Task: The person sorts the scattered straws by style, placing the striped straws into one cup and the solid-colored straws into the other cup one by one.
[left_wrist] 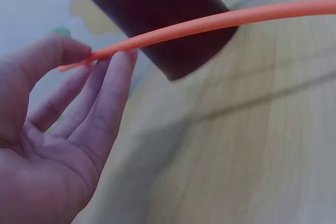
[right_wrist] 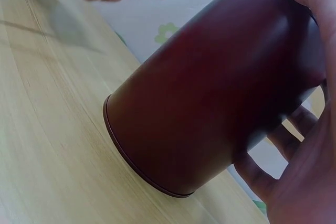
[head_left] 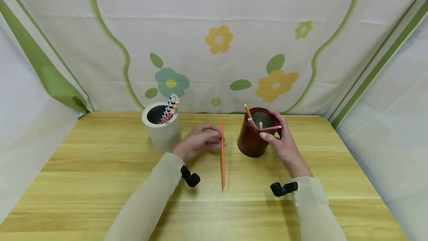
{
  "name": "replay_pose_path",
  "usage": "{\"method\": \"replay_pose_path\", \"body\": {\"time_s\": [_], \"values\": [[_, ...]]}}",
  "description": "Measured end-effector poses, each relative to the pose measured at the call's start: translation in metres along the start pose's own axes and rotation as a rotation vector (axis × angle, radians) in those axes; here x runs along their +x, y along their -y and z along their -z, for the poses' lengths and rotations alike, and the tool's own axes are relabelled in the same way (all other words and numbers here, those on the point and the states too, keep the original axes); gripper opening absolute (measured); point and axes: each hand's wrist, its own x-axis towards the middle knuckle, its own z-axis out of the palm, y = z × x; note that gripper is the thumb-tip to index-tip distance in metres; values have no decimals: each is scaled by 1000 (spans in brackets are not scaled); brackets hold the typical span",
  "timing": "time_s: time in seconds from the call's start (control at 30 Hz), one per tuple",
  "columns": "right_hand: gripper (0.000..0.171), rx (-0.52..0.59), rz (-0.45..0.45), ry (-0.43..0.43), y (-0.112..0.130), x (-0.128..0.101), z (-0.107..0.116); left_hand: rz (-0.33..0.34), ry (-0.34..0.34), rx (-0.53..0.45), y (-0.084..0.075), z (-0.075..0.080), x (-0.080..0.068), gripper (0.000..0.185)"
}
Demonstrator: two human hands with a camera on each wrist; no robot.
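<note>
My left hand (head_left: 200, 141) pinches a thin orange straw (head_left: 223, 163) near its far end, between thumb and fingertips. In the left wrist view the straw (left_wrist: 210, 23) runs off past the right edge. To its right stands a dark red cylindrical holder (head_left: 251, 142), with several plain coloured straws leaning in it, among them a pink straw (head_left: 271, 128). My right hand (head_left: 284, 142) grips this holder at its rim and right side, thumb over the near edge. In the right wrist view the holder (right_wrist: 210, 87) looks smooth and dark, its base at the wooden tabletop.
A white cylindrical holder (head_left: 164, 137) stands just beyond my left hand, with several patterned straws (head_left: 171, 108) leaning in it. Behind the wooden table (head_left: 100, 181) hangs a white flowered curtain (head_left: 187, 40). Black wrist cameras sit at both cuffs.
</note>
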Motion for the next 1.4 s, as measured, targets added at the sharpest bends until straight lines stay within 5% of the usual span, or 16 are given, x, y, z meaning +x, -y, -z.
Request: {"method": "replay_pose_path", "body": {"time_s": [0.27,0.53,0.8,1.13,1.4], "values": [[79,-6,-1,4,1,0,0,-163,-17,60,-25,-11,-20,38],[80,2,-6,1,1,-1,0,-275,-12,83,-52,-18,-47,21],[79,4,2,0,-2,0,0,-394,-88,70,-76,-28,-70,17],[79,3,-2,2,-2,0,0,-544,-220,74,-97,-42,-87,19],[79,6,-5,-2,-2,0,0,-654,-246,39,-108,-52,-92,17]]}}
